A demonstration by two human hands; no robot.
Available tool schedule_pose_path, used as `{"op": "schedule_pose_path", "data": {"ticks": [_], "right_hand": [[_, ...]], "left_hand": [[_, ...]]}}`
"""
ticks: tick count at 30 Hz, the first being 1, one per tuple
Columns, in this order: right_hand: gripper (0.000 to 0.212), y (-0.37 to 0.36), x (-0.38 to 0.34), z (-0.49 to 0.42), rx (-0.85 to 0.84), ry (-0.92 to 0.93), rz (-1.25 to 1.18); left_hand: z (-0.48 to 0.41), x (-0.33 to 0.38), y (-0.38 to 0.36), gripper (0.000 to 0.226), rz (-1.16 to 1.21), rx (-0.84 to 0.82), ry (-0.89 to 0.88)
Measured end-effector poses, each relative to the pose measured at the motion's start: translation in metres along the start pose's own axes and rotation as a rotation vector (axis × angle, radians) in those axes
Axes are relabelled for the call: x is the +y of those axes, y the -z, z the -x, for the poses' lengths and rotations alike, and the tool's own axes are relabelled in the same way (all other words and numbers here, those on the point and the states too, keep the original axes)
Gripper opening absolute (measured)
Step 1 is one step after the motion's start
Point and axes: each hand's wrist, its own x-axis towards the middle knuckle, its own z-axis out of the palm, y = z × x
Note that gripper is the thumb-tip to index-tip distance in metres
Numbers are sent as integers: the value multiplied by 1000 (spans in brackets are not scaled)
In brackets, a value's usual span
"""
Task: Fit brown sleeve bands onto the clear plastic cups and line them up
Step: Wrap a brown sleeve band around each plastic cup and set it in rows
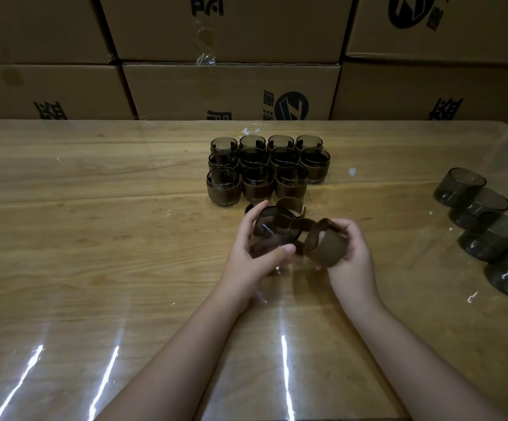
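My left hand (254, 256) grips a clear smoky cup (277, 227), tilted with its mouth toward me, just above the table. My right hand (351, 253) holds a brown sleeve band (325, 246) right beside the cup. More loose brown bands (290, 205) lie on the table just behind the held cup. Several banded cups (266, 168) stand in neat rows further back at the centre. A row of bare smoky cups (486, 226) lies on its side at the right.
The wooden table (94, 238) is covered by a glossy clear sheet with glare streaks near me. Stacked cardboard boxes (231, 86) form a wall along the table's far edge.
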Motion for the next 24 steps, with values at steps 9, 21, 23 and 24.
{"op": "schedule_pose_path", "data": {"ticks": [9, 21, 23, 24], "right_hand": [[15, 1, 0, 0, -61, 64, 124], [22, 0, 6, 4, -147, 71, 192], [14, 0, 4, 5, -165, 37, 156], [11, 0, 3, 5, -175, 34, 148]], "left_hand": [[3, 1, -6, 67, -256, 16, -59], [12, 5, -11, 79, -513, -102, -217], [12, 4, -11, 76, -525, -86, -229], [12, 4, -11, 74, -516, -74, -222]]}}
